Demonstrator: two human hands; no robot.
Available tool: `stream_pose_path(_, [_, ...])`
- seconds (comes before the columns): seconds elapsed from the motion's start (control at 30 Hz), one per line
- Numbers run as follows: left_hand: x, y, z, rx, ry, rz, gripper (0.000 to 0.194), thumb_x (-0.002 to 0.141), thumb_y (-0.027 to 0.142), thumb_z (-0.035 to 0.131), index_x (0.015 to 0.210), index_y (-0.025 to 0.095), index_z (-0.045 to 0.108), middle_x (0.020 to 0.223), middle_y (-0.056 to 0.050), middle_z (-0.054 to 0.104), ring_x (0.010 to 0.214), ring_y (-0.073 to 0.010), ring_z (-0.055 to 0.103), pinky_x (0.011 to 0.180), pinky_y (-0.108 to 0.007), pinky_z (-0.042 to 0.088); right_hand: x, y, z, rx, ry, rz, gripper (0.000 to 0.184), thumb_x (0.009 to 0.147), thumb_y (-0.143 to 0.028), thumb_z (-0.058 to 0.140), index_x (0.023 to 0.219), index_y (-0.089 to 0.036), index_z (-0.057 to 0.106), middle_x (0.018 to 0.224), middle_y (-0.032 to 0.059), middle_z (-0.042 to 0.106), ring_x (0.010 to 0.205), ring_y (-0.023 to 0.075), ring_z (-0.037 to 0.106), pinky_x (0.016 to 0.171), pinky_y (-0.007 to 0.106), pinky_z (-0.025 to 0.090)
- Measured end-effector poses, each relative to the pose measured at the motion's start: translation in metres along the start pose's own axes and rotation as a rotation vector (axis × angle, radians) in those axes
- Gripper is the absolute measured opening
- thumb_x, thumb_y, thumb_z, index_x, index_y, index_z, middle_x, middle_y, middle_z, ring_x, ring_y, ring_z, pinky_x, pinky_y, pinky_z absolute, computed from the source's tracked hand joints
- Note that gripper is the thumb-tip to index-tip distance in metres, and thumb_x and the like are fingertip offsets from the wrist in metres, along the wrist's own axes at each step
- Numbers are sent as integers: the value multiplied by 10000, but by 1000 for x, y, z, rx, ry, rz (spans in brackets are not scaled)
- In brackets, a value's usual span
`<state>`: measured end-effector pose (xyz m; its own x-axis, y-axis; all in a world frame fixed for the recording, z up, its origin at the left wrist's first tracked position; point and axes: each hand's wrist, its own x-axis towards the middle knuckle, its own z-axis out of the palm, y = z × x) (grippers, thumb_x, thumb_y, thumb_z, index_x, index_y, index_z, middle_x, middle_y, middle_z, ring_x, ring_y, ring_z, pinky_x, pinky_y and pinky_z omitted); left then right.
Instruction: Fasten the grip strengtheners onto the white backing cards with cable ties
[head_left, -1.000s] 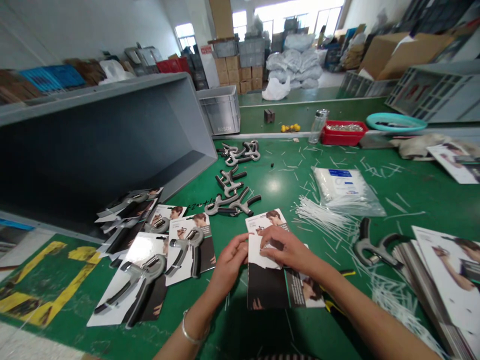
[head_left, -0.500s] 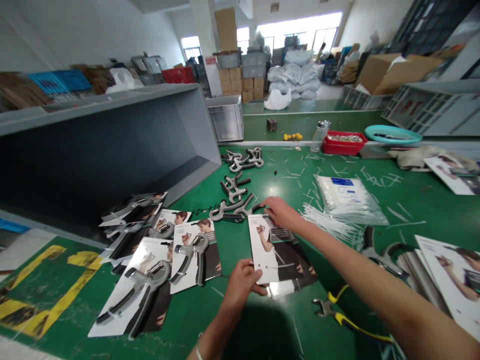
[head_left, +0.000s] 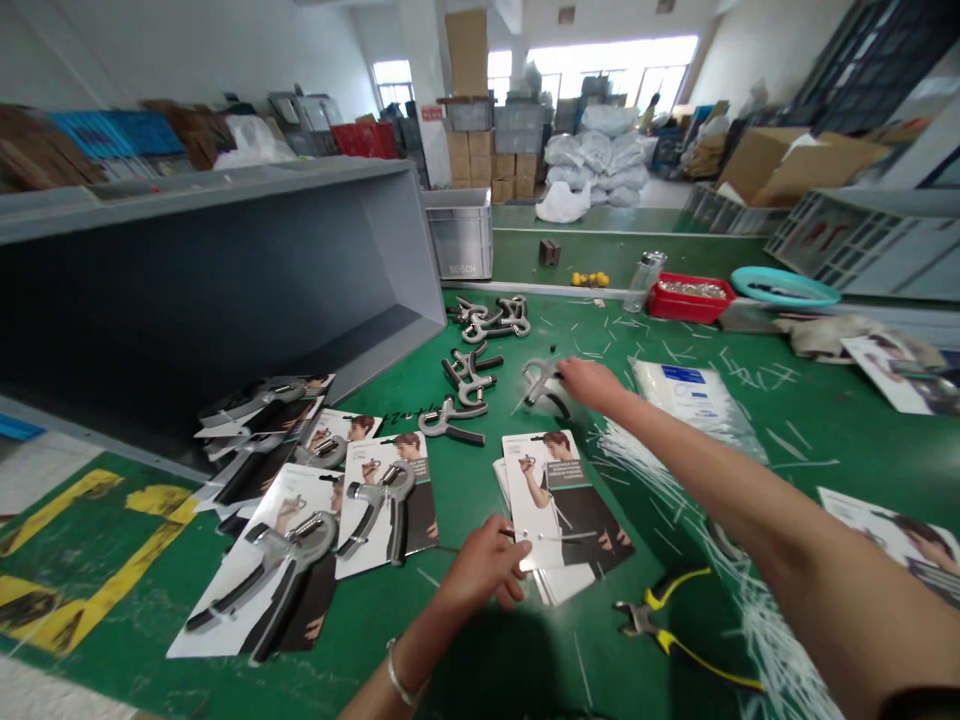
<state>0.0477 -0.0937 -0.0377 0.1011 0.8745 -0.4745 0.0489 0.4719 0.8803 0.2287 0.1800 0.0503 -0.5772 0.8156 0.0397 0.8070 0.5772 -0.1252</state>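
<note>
My right hand [head_left: 589,384] is closed on one handle of a grey-and-black hand grip strengthener [head_left: 541,385], blurred by motion above the table. My left hand [head_left: 487,562] pinches the lower left corner of a printed backing card [head_left: 536,495]. White zip ties [head_left: 574,536] stick out of that card's face, and more cards show beneath it. Other hand grips [head_left: 454,422] lie just left of my right hand. Further left, a hand grip [head_left: 382,505] rests on its own card [head_left: 420,490], with another mounted grip [head_left: 292,560] in front of it.
A large grey crate [head_left: 390,260] lies on its side at the left. Yellow-handled cutting pliers [head_left: 652,622] are at the front right. Loose zip ties [head_left: 645,465] and a zip tie bag [head_left: 694,400] lie at the right. Behind stand a red tray [head_left: 690,305] and a glass jar [head_left: 643,284].
My right hand has taken a hand grip from the group and moved it up and right, away from the others. My left hand stays at the card's corner.
</note>
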Motion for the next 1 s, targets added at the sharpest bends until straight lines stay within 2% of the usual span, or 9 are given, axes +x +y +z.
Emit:
stream_pose_path(0.13, [1,29,-28,241,274,232,442,864,506,571,1163,181,558,795,-29,679,553,-141,629,494,-232,462,-69,20,-18,135,1,112,215,936,-328,471,892,-169,609,685,44,648,582,164,578,550,261,388])
stream_pose_path(0.2, [10,45,-30,178,288,347,449,885,439,554,1249,177,526,971,-78,694,689,-154,666,586,-258,515,-103,7,-10,455,-99,152,236,904,-404,504,829,-195,585,583,-15,594,444,128,496,473,247,325])
stream_pose_path(0.3, [25,61,-20,146,232,509,548,855,318,609,1369,195,463,1274,-140,612,968,-187,660,807,-322,542,-133,-23,10,585,-118,138,220,827,-390,593,717,-205,549,570,-25,563,466,122,472,477,242,270])
stream_pose_path(0.37, [33,65,-12,238,218,578,497,852,268,616,1336,209,525,1301,-126,602,1062,-204,627,906,-348,507,-140,-40,23,534,-99,121,194,817,-352,603,705,-203,548,600,-10,578,520,131,484,503,248,271])
stream_pose_path(0.47, [38,61,-10,396,208,629,281,888,253,578,1152,214,664,1162,-83,669,1070,-212,614,951,-354,467,-145,-53,35,465,-92,125,163,851,-325,569,752,-196,566,677,24,621,575,143,507,535,256,292])
stream_pose_path(0.63, [35,47,-16,577,151,660,177,901,242,579,1022,212,705,1055,-59,704,1059,-219,587,993,-374,418,-166,-62,43,351,-193,144,245,922,-397,513,813,-189,585,768,84,656,657,189,573,579,282,325])
stream_pose_path(0.73, [36,44,-17,629,126,684,175,917,245,567,1030,208,696,1047,-57,700,1050,-216,578,973,-364,418,-183,-66,44,335,-108,164,205,942,-378,505,911,-192,586,889,105,657,778,226,605,657,302,391])
stream_pose_path(0.83, [46,47,-11,665,186,719,202,946,225,518,1052,209,689,1070,-58,684,1054,-209,573,972,-359,416,-195,-71,45,459,7,71,117,913,-251,555,1017,-204,580,1039,93,629,946,228,591,812,324,443])
stream_pose_path(1.0, [71,58,7,702,248,713,224,916,154,531,1061,200,696,1089,-71,673,1067,-216,574,983,-371,415,-198,-81,54,595,61,9,82,921,-202,551,891,-226,624,967,52,626,957,215,572,867,340,444])
